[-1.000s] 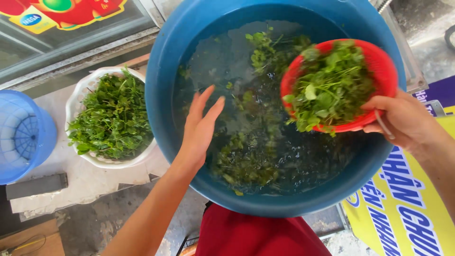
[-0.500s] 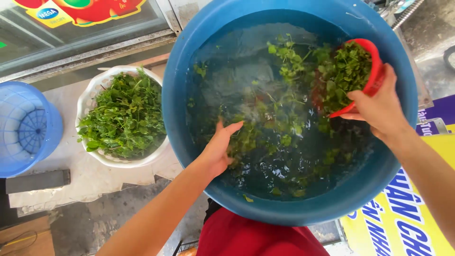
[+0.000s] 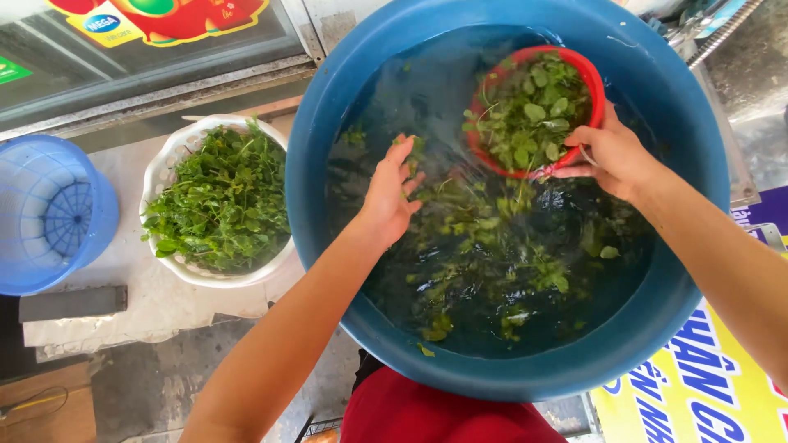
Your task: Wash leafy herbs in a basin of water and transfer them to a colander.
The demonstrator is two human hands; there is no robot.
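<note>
Over the water-filled blue tub (image 3: 328, 148), the right hand (image 3: 611, 152) grips the red basket (image 3: 595, 86) by its rim; wet, limp greens (image 3: 533, 107) fill it. Left hand (image 3: 390, 193) spreads open among slippery floating leaves (image 3: 492, 254).

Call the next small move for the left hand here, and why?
Probably sweep the left hand toward the red basket: loose greens float in the blue tub between them, and the right hand holds the basket tilted at the water, mouth facing the left hand.
</note>
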